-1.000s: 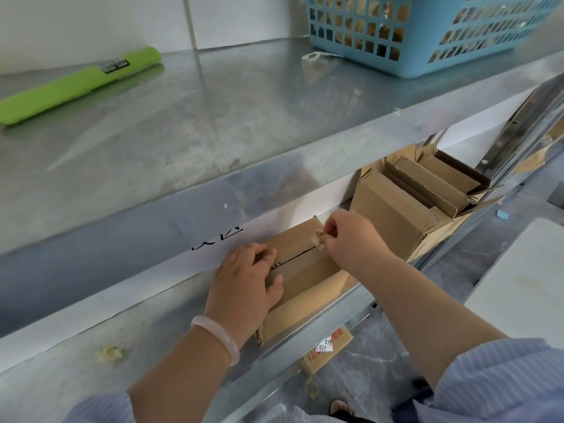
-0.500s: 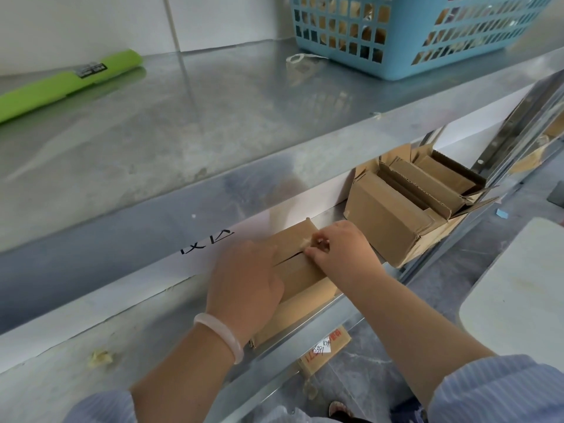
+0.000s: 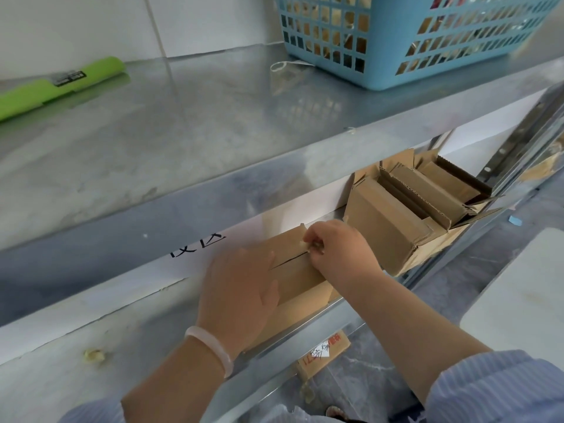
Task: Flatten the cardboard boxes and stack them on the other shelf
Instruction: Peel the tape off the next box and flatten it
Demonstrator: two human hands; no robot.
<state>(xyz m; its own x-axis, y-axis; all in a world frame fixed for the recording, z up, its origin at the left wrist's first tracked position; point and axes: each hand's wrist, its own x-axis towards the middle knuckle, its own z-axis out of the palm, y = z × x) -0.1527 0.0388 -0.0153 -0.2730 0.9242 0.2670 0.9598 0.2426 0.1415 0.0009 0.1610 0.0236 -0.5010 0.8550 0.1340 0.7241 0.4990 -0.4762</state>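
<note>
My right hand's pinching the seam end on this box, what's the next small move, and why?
Probably peel the tape end along the seam toward your left hand: your right hand pinches it, the left presses the cardboard box down, and it is not yet open.

Pale blue striped sleeves [image 3: 494, 389]; translucent white bangle [image 3: 210, 349] on left wrist.

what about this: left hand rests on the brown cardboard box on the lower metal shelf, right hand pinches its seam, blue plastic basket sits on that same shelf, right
Not quite: the head view shows the blue plastic basket on the upper metal shelf. The left hand does rest on the brown cardboard box, the right hand pinching its seam.
</note>
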